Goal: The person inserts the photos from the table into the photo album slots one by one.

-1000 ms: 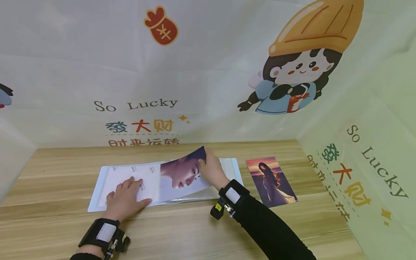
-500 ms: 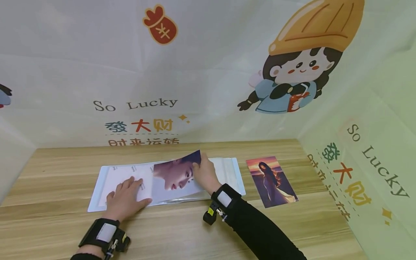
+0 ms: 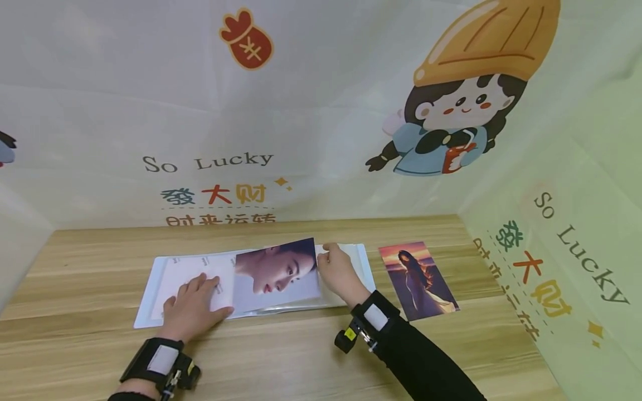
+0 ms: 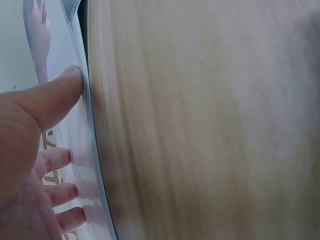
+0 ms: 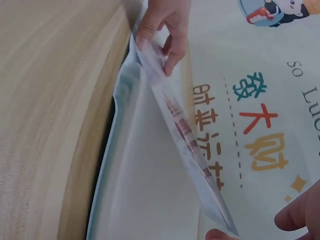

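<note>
A portrait photo (image 3: 281, 273) lies across an album-like page with a pale blue border (image 3: 144, 317), its left end meeting a white sheet (image 3: 173, 273) printed with small text. The right wrist view shows the photo (image 5: 192, 145) tilted, its near end raised off the page. My left hand (image 3: 193, 312) rests spread on the white sheet; in the left wrist view its thumb (image 4: 57, 97) lies along the page's near edge. My right hand (image 3: 343, 273) is at the photo's right edge, thumb and forefinger apart. Whether a fingertip touches that edge is unclear.
A second photo, of a long-haired figure at sunset (image 3: 418, 281), lies flat on the wooden table (image 3: 281, 362) to the right of the page. Behind and at the right stand printed cloth walls (image 3: 321, 111). Both wrists wear strapped cameras.
The right hand first slid the photo a little left while pinching its right edge. Since then it has loosened its pinch and shifted right, and the photo's raised end has dropped. The left hand stayed put.
</note>
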Tool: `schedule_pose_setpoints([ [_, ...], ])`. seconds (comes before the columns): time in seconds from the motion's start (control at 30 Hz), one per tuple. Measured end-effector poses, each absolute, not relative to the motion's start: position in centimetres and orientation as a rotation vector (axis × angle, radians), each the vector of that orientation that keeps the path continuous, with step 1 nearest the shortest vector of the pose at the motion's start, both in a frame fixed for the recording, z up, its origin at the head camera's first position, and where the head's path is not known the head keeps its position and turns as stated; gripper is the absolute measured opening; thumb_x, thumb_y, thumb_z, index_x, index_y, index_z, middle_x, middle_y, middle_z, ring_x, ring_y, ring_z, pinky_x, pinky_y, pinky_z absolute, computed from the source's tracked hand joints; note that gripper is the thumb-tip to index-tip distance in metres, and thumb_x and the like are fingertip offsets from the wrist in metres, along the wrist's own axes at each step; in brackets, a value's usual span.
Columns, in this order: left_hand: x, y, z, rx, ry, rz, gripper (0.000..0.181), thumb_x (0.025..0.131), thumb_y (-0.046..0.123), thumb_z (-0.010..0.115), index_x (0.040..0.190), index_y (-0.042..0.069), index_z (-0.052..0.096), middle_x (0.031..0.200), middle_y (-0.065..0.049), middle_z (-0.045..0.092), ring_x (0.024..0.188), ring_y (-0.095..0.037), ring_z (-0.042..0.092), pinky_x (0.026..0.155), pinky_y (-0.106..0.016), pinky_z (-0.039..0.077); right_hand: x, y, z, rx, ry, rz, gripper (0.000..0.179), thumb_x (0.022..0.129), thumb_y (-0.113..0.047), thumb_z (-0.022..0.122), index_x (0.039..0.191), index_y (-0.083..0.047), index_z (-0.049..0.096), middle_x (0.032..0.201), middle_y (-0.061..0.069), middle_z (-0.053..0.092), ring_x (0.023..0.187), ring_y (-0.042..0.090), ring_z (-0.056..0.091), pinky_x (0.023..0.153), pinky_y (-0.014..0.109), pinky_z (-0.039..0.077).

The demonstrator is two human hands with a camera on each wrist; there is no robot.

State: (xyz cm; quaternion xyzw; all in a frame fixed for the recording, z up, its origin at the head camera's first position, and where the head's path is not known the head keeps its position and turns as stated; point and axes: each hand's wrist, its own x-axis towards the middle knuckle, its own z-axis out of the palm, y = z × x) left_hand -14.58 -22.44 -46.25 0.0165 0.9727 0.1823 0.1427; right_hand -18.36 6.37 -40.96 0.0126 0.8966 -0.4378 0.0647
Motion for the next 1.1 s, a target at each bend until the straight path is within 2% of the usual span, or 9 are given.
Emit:
schedule_pose_setpoints([
  [0.1,-14.5,-22.4,-46.2,0.053,2.809,0.535,0.084,0.084,0.047,0.074,0.146,0.000,0.043,0.154,-0.034,0.030,0.135,-0.057,0.031,0.102,-0.080,0.025,-17.6,6.3,-41.0,0.007,2.718,-1.298,0.043,0.100,-0.009,0.041,0.136,0.015,0.046,0.099,0.023,0.066,0.073,0.020,0.055,0.064,0.029,0.047],
  [0.2,-14.4,-22.3,-46.1,0.061,2.815,0.538,0.083,0.084,0.047,0.074,0.145,0.000,0.044,0.153,-0.034,0.031,0.135,-0.057,0.032,0.102,-0.080,0.026,-16.8,6.3,-41.2,-0.021,2.764,-1.304,0.042,0.101,-0.009,0.040,0.134,0.016,0.047,0.112,0.030,0.067,0.088,0.028,0.065,0.077,0.040,0.055],
  [0.27,-14.3,-22.3,-46.0,0.067,2.818,0.537,0.083,0.084,0.047,0.073,0.145,0.000,0.044,0.153,-0.034,0.032,0.135,-0.057,0.033,0.102,-0.079,0.027,-16.3,6.3,-41.3,-0.033,2.788,-1.325,0.041,0.101,-0.008,0.040,0.133,0.016,0.048,0.120,0.032,0.065,0.103,0.035,0.067,0.089,0.046,0.055],
  [0.4,-14.3,-22.3,-45.9,0.071,2.821,0.531,0.083,0.084,0.047,0.073,0.146,0.000,0.044,0.153,-0.034,0.031,0.135,-0.057,0.032,0.101,-0.079,0.027,-15.6,6.2,-41.4,-0.076,2.801,-1.367,0.037,0.100,-0.005,0.042,0.128,0.017,0.050,0.122,0.033,0.064,0.115,0.041,0.064,0.098,0.050,0.053],
  [0.6,-14.3,-22.5,-46.0,0.074,2.824,0.535,0.084,0.084,0.048,0.073,0.146,0.000,0.044,0.153,-0.034,0.031,0.135,-0.057,0.032,0.101,-0.080,0.027,-15.2,5.3,-41.6,-0.096,2.768,-1.385,0.036,0.099,-0.005,0.042,0.127,0.016,0.052,0.125,0.034,0.062,0.120,0.043,0.061,0.101,0.050,0.051],
  [1.1,-14.3,-22.6,-46.1,0.079,2.838,0.571,0.082,0.084,0.046,0.073,0.146,0.001,0.044,0.153,-0.034,0.032,0.134,-0.057,0.033,0.101,-0.080,0.026,-14.7,0.8,-42.5,-0.153,2.738,-1.324,0.034,0.097,-0.004,0.042,0.123,0.016,0.053,0.121,0.034,0.065,0.112,0.042,0.066,0.096,0.050,0.054],
])
